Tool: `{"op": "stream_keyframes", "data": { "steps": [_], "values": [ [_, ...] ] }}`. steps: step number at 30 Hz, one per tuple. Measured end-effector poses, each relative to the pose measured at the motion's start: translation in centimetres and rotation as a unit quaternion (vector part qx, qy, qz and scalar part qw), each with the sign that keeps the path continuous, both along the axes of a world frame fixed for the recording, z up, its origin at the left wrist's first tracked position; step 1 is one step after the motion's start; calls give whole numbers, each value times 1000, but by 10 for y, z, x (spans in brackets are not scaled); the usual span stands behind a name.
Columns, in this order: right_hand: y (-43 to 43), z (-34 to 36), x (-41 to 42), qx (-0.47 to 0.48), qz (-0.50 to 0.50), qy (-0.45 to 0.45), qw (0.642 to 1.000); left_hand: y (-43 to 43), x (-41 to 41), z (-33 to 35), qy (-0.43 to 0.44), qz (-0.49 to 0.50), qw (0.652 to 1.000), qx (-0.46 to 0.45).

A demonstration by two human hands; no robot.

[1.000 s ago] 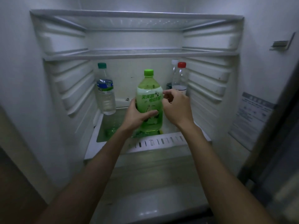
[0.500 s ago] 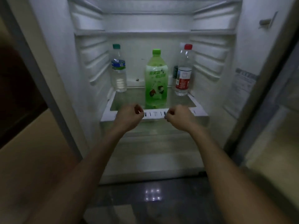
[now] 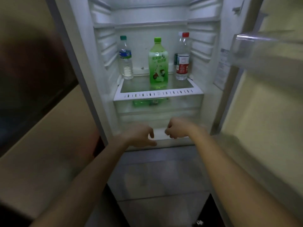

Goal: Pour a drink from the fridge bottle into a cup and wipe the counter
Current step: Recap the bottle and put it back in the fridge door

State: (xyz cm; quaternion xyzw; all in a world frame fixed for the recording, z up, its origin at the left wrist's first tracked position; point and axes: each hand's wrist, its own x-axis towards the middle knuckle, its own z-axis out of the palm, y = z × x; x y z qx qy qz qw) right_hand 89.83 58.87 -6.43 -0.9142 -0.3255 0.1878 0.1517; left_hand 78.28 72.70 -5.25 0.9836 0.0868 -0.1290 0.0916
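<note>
A green drink bottle with a green cap stands upright in the middle of the fridge shelf. Both hands are well below it, outside the fridge, and hold nothing. My left hand has its fingers curled but apart. My right hand is loosely closed into a fist. The two hands are close together in front of the drawer below the shelf.
A clear water bottle with a teal cap stands at the shelf's left. A red-capped bottle stands at the right, with another bottle partly hidden behind it. The open fridge door is on the right. A wall lies to the left.
My left hand let go of the green bottle, which stays on the shelf. Both hands drew back and down out of the fridge, and the camera pulled away, showing the door.
</note>
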Motion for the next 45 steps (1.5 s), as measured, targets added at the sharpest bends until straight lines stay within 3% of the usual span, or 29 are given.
{"op": "stream_keyframes", "data": {
  "steps": [10, 19, 25, 29, 36, 39, 41, 45],
  "values": [
    [-71, -24, -126, 2, -19, -100, 995, -42, -93, -39, 6, -39, 998, 43],
    [-154, -56, -223, -54, -34, -68, 996, -102, -169, -66, 40, -89, 994, 45],
    [-203, -53, -281, -5, 3, -77, 997, -160, -210, -61, 26, -92, 995, 34],
    [-243, -37, -331, 47, 38, -105, 993, -225, -245, -58, -54, -107, 993, 12],
    [-352, -25, -397, 72, 39, -98, 992, -314, -305, -64, -33, -102, 994, 4],
    [-410, -33, -397, 38, -36, -13, 999, -336, -323, -62, -33, -108, 994, 15],
    [-455, -35, -388, 19, -151, 21, 988, -346, -332, -60, -37, -110, 993, 13],
    [-511, -27, -370, 129, -364, -83, 919, -361, -344, -56, -45, -108, 993, 11]
  ]
}}
